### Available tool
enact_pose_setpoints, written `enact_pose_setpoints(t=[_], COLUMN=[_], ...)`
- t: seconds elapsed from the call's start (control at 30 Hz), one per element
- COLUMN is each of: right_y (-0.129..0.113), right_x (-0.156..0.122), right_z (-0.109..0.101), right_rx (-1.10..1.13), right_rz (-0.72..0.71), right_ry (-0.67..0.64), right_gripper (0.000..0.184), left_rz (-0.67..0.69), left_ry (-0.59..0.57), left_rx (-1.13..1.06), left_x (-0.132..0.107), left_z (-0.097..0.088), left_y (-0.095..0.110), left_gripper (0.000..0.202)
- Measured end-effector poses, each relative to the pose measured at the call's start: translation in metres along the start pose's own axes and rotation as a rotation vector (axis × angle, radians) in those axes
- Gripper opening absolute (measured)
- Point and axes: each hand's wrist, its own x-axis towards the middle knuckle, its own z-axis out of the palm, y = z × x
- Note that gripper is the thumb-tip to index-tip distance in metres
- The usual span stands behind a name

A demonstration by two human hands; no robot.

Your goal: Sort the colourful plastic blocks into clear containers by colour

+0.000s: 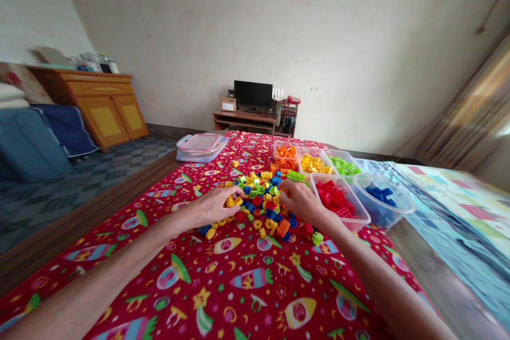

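Observation:
A heap of mixed plastic building blocks in yellow, blue, red, green and orange lies on a red rocket-print cloth. My left hand rests at the heap's left side, its fingers curved over yellow blocks. My right hand presses into the heap's right side, fingertips down among the blocks. Whether either hand has a block in its grip is hidden by the fingers. Clear plastic tubs hold sorted orange blocks, yellow blocks, green blocks, red blocks and blue blocks.
A clear box with a pink lid stands at the cloth's far left. Beyond the cloth are a wooden stand with a monitor and a yellow-panelled cabinet. A patterned quilt lies to the right.

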Motion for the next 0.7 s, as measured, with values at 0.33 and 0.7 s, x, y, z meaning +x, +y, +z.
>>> enact_pose_setpoints(t=[0.33, 0.7], right_y=[-0.003, -0.021], right_x=[0.0, -0.007], right_z=[-0.004, -0.004], right_rx=[-0.034, -0.343], right_rz=[0.055, -0.008], right_ry=[-0.072, -0.31], right_gripper=[0.027, 0.033], left_rz=[0.047, 0.039], left_ry=[0.009, 0.063], left_rx=[-0.116, 0.02], left_x=[0.002, 0.003], left_z=[-0.006, 0.005], left_y=[0.0, -0.012], left_gripper=[0.031, 0.025])
